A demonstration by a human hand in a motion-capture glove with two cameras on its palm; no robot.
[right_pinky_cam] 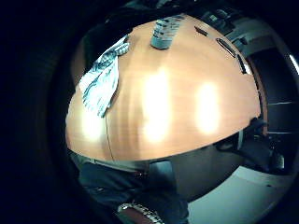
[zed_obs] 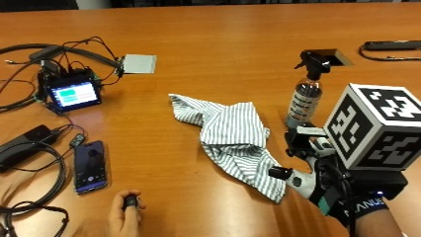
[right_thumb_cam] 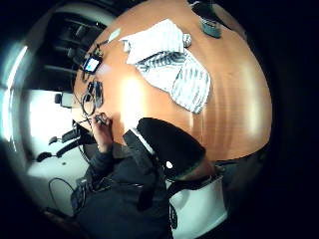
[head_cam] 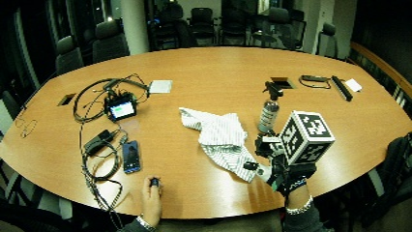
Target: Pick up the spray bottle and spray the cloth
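In the outside view a clear spray bottle (zed_obs: 305, 96) with a black trigger head stands upright on the wooden table (zed_obs: 217, 54). A crumpled white-and-grey striped cloth (zed_obs: 230, 136) lies just left of it. My gloved right hand (zed_obs: 322, 185) hovers above the table's near edge, in front of the bottle and beside the cloth's near corner, touching neither. It holds nothing and its fingers look relaxed. Both palm views look down from a height on the bottle (right_pinky_cam: 163, 32) (right_thumb_cam: 209, 22) and the cloth (right_pinky_cam: 100, 79) (right_thumb_cam: 169, 64). The gloved thumb (right_thumb_cam: 164, 144) shows dark in the thumb side view.
At the left lie a small lit screen device (zed_obs: 69, 94), a phone (zed_obs: 90, 165), tangled cables (zed_obs: 39, 173) and a grey card (zed_obs: 139, 63). The bare left hand (zed_obs: 125, 215) rests at the near edge, holding a small black object. A cutout (zed_obs: 329, 55) sits behind the bottle.
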